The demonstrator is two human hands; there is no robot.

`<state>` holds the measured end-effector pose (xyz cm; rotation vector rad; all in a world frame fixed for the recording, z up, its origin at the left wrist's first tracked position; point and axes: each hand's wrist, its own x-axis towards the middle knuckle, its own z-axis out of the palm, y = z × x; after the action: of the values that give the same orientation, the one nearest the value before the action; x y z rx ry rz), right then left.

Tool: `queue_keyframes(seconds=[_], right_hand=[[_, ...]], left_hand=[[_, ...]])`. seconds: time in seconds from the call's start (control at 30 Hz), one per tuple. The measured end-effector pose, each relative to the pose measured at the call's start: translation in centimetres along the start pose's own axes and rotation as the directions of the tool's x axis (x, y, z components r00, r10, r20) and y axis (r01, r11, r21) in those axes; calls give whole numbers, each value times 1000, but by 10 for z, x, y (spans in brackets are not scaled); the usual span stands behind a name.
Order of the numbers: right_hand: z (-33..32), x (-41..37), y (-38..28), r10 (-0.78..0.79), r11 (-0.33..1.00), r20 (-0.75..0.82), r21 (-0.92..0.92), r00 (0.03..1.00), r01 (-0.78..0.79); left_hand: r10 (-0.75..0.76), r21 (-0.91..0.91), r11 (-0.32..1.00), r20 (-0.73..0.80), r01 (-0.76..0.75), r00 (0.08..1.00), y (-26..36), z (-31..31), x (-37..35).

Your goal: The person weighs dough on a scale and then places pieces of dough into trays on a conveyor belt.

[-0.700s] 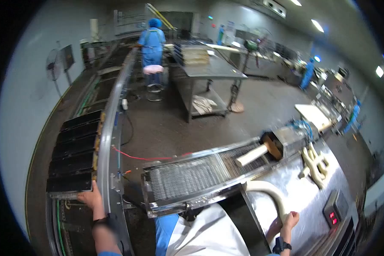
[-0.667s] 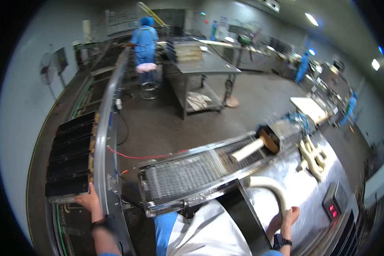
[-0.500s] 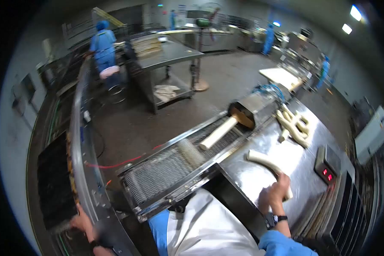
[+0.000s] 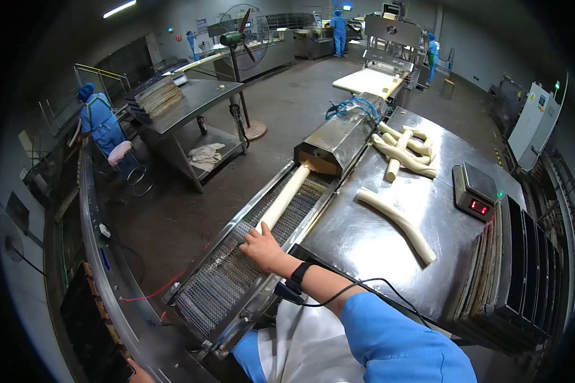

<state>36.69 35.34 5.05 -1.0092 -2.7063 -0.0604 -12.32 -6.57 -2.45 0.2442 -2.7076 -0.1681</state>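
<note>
A long pale dough roll [image 4: 284,199] comes out of a metal housing [image 4: 338,137] onto a wire mesh conveyor [image 4: 217,297]. My right hand [image 4: 260,249] is at the near end of this roll, its fingers spread and touching it. On the steel table [image 4: 338,233] lies a single curved dough roll [image 4: 399,225], with a heap of several rolls [image 4: 409,153] behind it. Low on the left, my left hand [image 4: 139,372] shows only in part, beside a dark tray [image 4: 96,319] by the curved rail; whether it grips anything is hidden.
A scale [image 4: 474,190] with red digits sits on the table's right, beside stacked trays [image 4: 521,268]. The curved metal rail [image 4: 96,255] runs along the left. Beyond are a steel cart [image 4: 191,118], a fan [image 4: 236,39] and several people in blue, one person [image 4: 102,121] at the left.
My right hand has left the curved roll on the table and moved left to the roll on the conveyor. The view has turned right, and my left hand sits lower in it.
</note>
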Motion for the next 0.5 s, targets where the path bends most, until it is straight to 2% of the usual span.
queue_keyframes(seconds=[0.07, 0.1, 0.13, 0.2, 0.23, 0.27, 0.3, 0.33, 0.37, 0.4, 0.43, 0.47, 0.5], right_hand=[[5, 6, 0, -16, 998, 48, -66, 999, 19], [-1, 6, -1, -21, 998, 46, -66, 999, 24], [-6, 4, 0, 14, 1000, 46, -11, 999, -14], [-23, -7, 7, 97, 990, 53, 98, 994, -101], [-38, -20, 15, 154, 947, 53, 276, 987, -163], [-9, -33, 34, 289, 812, -116, 556, 950, -179], [-13, -56, 46, 423, 664, -164, 725, 891, -183], [-25, -80, 61, 557, 419, -36, 875, 830, -244], [-39, -110, 76, 638, 423, -93, 872, 765, -247], [-31, -145, 100, 726, 368, -101, 893, 681, -260], [-18, -181, 125, 794, 371, -147, 886, 589, -278], [-28, -214, 130, 880, 207, -87, 955, 467, -212], [-31, -250, 141, 928, 97, 17, 953, 372, -285]], left_hand=[[-19, 25, 999, -45, 20, 999, 0, -5, -6], [14, -60, 998, -18, -15, 1000, 0, -10, -9], [52, -147, 988, 6, -51, 999, 0, -12, -10], [88, -99, 991, 17, -86, 996, -5, 4, 5], [124, -47, 991, 30, -122, 992, -6, 9, 13], [130, -49, 991, 32, -128, 991, -6, 15, 17], [60, 26, 998, 56, -62, 997, -4, 19, 21], [-10, 102, 995, 76, 2, 997, -3, 22, 23], [5, 105, 994, 186, -25, 983, -3, 17, 23], [10, 109, 994, 202, -33, 979, 1, 9, 21], [15, 97, 995, 196, -35, 981, 5, 6, 20], [22, 92, 995, 191, -40, 981, 7, 3, 20], [27, 88, 995, 186, -44, 982, 11, 1, 18]])
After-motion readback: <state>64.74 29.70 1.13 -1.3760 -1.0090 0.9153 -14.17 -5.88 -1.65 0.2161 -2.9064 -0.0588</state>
